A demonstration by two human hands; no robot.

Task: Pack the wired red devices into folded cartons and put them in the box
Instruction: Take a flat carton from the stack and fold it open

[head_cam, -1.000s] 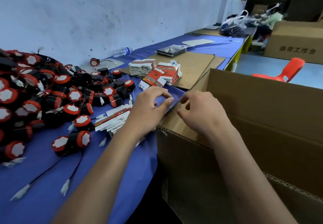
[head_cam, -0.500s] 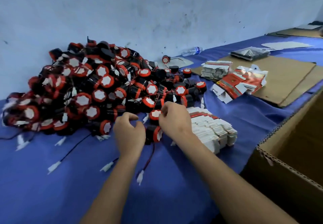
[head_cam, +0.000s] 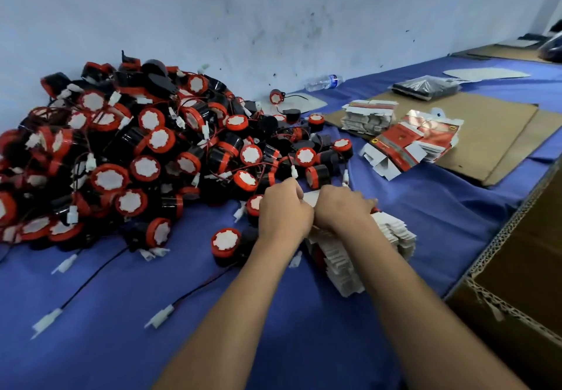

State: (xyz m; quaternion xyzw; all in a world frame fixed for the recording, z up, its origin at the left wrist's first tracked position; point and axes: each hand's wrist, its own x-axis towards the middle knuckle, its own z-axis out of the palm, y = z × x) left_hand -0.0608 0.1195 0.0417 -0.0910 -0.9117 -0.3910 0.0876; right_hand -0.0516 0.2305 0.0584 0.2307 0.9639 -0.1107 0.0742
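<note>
A big heap of red and black wired devices point(head_cam: 137, 152) covers the left of the blue table. One loose device point(head_cam: 226, 243) lies just left of my left forearm. A stack of flat white and red cartons point(head_cam: 374, 246) lies in front of me. My left hand point(head_cam: 284, 211) and my right hand point(head_cam: 342, 207) sit close together over the stack's far end, fingers curled. Both pinch a white flat carton point(head_cam: 310, 198) that shows between them. The open brown box point(head_cam: 529, 274) stands at the right edge, its inside hidden.
More flat cartons point(head_cam: 407, 143) and a second bundle point(head_cam: 369, 116) lie on brown cardboard sheets point(head_cam: 492, 134) at the back right. A plastic bottle point(head_cam: 324, 82) lies by the wall. Loose wires with white plugs point(head_cam: 159, 319) trail across the near cloth.
My hands left the box rim, passed over the edge of the device heap, and now sit further right on the carton stack, holding a flat carton. The view swung left.
</note>
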